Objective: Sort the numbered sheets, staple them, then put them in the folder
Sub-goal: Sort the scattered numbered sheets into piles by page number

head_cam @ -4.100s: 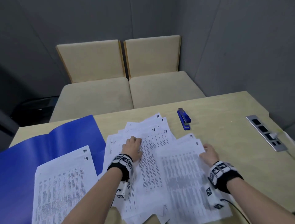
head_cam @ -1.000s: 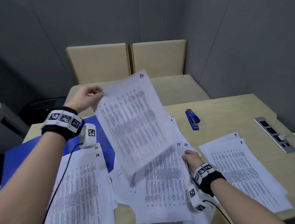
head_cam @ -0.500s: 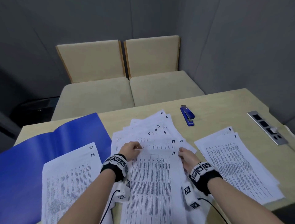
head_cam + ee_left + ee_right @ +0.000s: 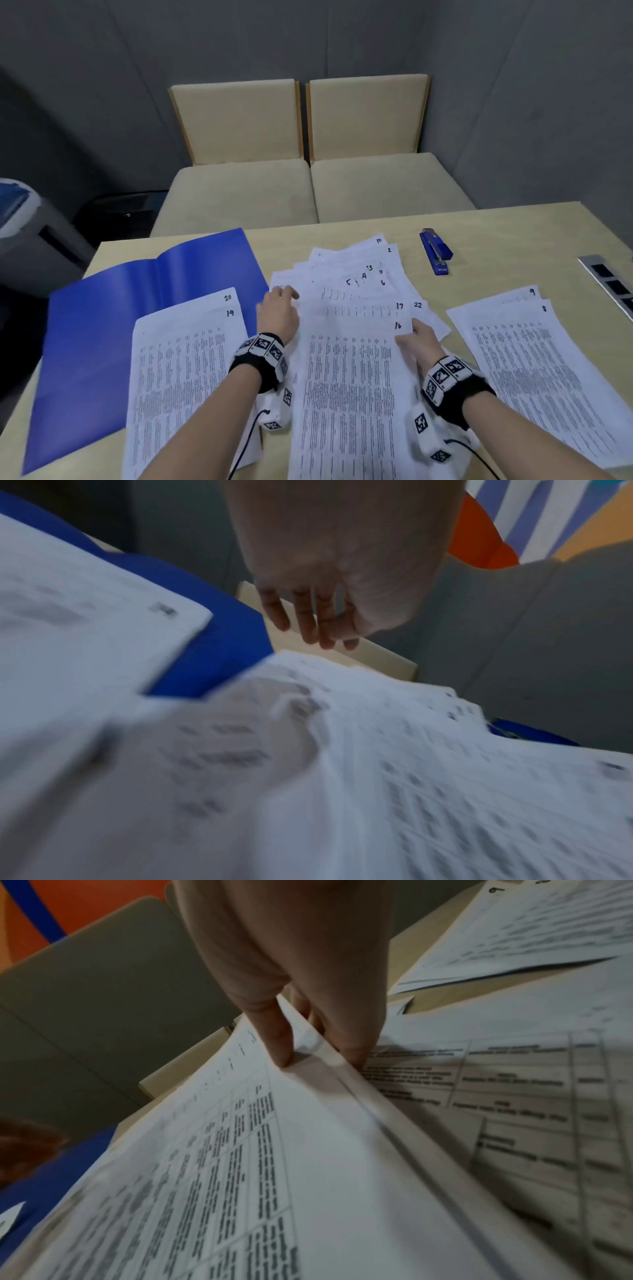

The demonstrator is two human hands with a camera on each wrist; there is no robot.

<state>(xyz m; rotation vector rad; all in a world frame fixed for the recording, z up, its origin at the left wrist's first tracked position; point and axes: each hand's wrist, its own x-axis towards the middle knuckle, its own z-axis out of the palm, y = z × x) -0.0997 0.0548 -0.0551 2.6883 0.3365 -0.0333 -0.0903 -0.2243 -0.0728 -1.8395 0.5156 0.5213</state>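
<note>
Far left on the desk (image 4: pixel 496 236), the blue folder (image 4: pixel 102 325) lies open and flat. Over its near right part sits a small stack of sheets, 19 on top (image 4: pixel 186 377), with 20 peeking out at the far edge.

Your left hand (image 4: pixel 279 313) hovers just right of that stack, at the left edge of the centre pile. In the left wrist view its fingers (image 4: pixel 304 620) hang straight and loose, gripping nothing.

Centre: a fanned pile of loose sheets (image 4: pixel 356 274), with numbers 10, 2, 13, 4, 5 and 6 showing at the far corners, and 17 and 22 nearer. Sheet 16 (image 4: pixel 346 394) lies on top of the pile, closest to you.

Your right hand (image 4: pixel 419 344) pinches the right edge of sheet 16 near its far corner; the right wrist view shows the thumb on top and fingers beneath, with that edge lifted off the paper below.

Right of it, a second stack, 8 on top (image 4: pixel 534 370), 9 under it, lies apart from the pile.

Far, between the pile and the right stack: a blue stapler (image 4: pixel 435 250), untouched. At the right edge, a metal socket strip (image 4: pixel 609 281).
</note>
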